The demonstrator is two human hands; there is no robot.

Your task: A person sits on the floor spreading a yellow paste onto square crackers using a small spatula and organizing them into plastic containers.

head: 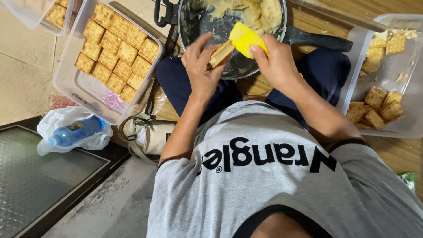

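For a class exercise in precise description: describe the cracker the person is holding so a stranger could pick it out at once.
Start at the dark pan of pale filling on the person's lap. Just over its near rim, the left hand pinches a cracker sandwich while the right hand presses a yellow spatula against it. Unlike the crackers lying in the clear tubs, it is hand-held.

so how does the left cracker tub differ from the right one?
1. The left tub holds crackers packed flat in neat rows; the right tub holds a few loose crackers, tilted, in two small heaps.
2. The left tub is mostly covered by crackers; the right tub shows bare floor and crumbs.
3. The left tub's crackers look whole; some in the right tub look broken.
Both are clear plastic tubs, lids off, holding square golden crackers.
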